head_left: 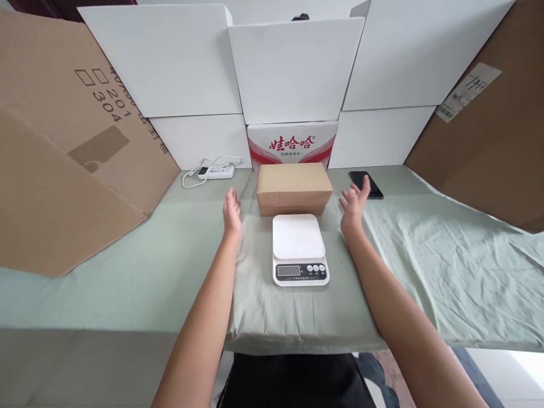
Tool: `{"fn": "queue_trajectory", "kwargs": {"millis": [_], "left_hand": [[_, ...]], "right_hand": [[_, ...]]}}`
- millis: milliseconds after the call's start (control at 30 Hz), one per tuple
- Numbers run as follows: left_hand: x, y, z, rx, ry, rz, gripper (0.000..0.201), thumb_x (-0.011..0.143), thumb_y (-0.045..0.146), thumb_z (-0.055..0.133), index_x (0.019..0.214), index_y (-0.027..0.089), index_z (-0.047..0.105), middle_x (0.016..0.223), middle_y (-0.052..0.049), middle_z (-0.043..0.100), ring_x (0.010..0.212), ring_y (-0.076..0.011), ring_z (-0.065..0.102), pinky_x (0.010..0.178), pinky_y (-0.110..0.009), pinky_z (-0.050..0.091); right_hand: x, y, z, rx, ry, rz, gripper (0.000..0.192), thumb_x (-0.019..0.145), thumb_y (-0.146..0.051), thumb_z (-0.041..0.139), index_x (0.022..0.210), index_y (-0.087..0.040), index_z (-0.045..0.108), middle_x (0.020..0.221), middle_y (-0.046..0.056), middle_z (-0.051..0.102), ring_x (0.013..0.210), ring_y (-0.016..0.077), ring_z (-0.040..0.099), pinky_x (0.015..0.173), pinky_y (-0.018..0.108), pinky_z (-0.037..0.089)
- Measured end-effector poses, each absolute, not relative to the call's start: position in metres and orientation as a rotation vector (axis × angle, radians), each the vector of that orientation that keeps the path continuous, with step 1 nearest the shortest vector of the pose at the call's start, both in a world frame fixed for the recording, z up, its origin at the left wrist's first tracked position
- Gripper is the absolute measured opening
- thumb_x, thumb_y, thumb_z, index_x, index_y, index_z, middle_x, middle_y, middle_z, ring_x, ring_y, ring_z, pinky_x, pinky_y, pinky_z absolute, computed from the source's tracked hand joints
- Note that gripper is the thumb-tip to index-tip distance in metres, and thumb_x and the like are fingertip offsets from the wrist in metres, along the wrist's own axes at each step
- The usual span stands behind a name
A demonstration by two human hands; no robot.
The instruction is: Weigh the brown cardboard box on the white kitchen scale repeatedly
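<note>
Your closed, plain brown cardboard box point(294, 187) lies flat on the pale green cloth, long side facing you, just behind the white digital kitchen scale point(300, 248), whose square platform is bare.

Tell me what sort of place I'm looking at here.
Probably a makeshift parcel-packing or weighing station in a home or small shop: a digital kitchen scale on a cloth-covered table, a sealed brown carton behind it, and flattened cardboard and white boxes stacked around as walls.

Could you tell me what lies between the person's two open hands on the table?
In the head view, the white kitchen scale lies between the left hand and right hand, with the brown cardboard box just behind it.
</note>
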State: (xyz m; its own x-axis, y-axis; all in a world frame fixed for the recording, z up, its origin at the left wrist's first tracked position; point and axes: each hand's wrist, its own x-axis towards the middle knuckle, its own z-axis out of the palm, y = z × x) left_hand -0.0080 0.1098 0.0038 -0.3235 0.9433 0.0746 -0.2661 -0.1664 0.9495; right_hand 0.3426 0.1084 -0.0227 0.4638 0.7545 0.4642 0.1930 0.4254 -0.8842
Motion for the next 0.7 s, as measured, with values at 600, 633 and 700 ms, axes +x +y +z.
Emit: {"fn": "queue_trajectory", "kwargs": {"millis": [600, 633, 700], "left_hand": [[0.005, 0.098, 0.009, 1.003, 1.151, 1.427, 0.076, 0.116, 0.060, 0.028, 0.177, 0.018, 0.044, 0.188, -0.013, 0.043, 0.178, -0.0232, 0.039, 0.146, -0.039, 0.033], [0.009, 0.097, 0.008, 1.015, 1.145, 1.400, 0.076, 0.116, 0.060, 0.027, 0.177, 0.018, 0.044, 0.187, -0.012, 0.043, 0.177, -0.0229, 0.039, 0.146, -0.039, 0.034], [0.014, 0.097, 0.006, 1.044, 1.133, 1.363, 0.078, 0.115, 0.066, 0.028, 0.176, 0.021, 0.047, 0.187, -0.010, 0.045, 0.177, -0.0245, 0.041, 0.145, -0.040, 0.035]], "right_hand": [[0.336, 0.092, -0.003, -1.177, -0.834, 0.828, 0.085, 0.088, -0.077, 0.061, 0.163, -0.038, 0.051, 0.160, 0.011, 0.065, 0.141, 0.0310, 0.075, 0.130, 0.055, 0.056], [0.333, 0.092, -0.004, -1.175, -0.884, 0.850, 0.087, 0.087, -0.078, 0.062, 0.164, -0.038, 0.051, 0.160, 0.010, 0.066, 0.141, 0.0312, 0.075, 0.131, 0.056, 0.055], [0.326, 0.091, -0.006, -1.161, -0.983, 0.882, 0.090, 0.088, -0.079, 0.064, 0.167, -0.039, 0.050, 0.164, 0.008, 0.066, 0.144, 0.0313, 0.073, 0.134, 0.057, 0.052]]}}
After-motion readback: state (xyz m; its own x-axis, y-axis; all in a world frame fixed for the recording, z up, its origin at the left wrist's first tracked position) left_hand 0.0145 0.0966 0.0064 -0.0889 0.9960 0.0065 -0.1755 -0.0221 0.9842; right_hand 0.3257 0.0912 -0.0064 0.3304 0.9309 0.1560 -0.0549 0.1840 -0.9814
